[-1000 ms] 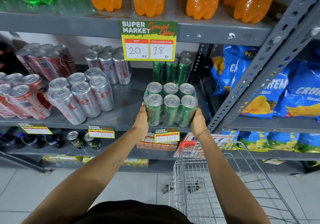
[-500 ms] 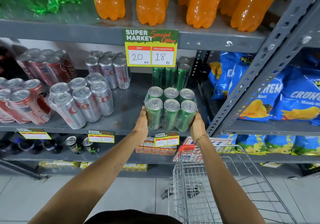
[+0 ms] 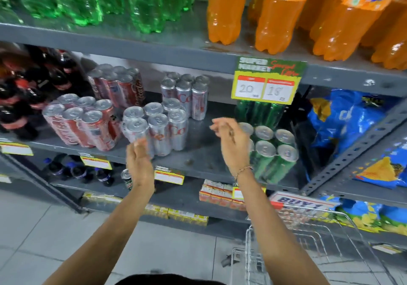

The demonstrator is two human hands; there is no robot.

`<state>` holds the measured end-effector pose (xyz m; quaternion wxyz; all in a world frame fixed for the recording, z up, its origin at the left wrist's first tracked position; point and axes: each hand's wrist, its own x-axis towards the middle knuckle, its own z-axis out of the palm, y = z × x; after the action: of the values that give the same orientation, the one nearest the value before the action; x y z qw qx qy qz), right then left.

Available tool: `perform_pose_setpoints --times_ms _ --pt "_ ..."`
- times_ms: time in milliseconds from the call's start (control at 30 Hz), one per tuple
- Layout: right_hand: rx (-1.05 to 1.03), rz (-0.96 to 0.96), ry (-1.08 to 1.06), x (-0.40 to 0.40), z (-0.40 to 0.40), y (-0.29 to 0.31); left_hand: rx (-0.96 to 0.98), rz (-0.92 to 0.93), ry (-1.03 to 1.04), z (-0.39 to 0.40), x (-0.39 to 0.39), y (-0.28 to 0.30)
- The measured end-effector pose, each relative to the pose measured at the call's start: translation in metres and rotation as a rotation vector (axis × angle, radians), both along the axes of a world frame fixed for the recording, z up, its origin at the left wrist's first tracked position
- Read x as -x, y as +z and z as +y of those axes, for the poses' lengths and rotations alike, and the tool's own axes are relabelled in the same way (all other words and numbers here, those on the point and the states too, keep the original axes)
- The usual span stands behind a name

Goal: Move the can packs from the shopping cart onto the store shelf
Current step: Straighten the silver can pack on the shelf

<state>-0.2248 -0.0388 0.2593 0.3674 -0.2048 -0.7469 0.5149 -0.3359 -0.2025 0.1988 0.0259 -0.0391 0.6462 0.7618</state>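
Released since a moment ago, the shrink-wrapped six-pack of green cans with silver tops point(image 3: 272, 152) stands on the grey metal shelf point(image 3: 198, 159); left hand point(image 3: 138, 159) and right hand point(image 3: 231, 141) hover empty, fingers spread.

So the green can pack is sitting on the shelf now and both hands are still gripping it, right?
Not quite. The green can pack does sit on the shelf, but the head view shows both the left hand and right hand open and off it.

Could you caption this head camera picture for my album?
Both hands, left and right, hang open before the shelf, beside the green can pack standing on it.
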Motion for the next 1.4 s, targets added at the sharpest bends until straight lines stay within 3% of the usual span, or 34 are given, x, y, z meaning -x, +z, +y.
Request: perform_pose_setpoints --times_ms 67,133,233,367,933,1400 --pt "0.070 -0.189 0.161 0.039 -0.015 -0.011 0.069 -0.044 0.185 -0.023 0.025 -0.004" --pt "0.145 -0.338 0.229 0.073 -0.021 -0.022 0.117 -0.061 0.186 -0.036 0.051 -0.006" --pt "0.300 -0.404 0.262 0.111 -0.023 -0.031 0.173 -0.094 -0.081 -0.036 0.076 -0.009" --pt "0.539 -0.251 0.207 0.132 -0.020 -0.044 0.083 -0.164 -0.335 -0.021 0.081 -0.005" --pt "0.519 -0.308 -0.122 0.088 -0.070 -0.065 -0.049 -0.186 -0.647 -0.026 0.120 -0.016" --pt "0.522 -0.324 -0.200 0.094 -0.072 -0.068 0.045 -0.175 -0.730 -0.029 0.127 -0.026"
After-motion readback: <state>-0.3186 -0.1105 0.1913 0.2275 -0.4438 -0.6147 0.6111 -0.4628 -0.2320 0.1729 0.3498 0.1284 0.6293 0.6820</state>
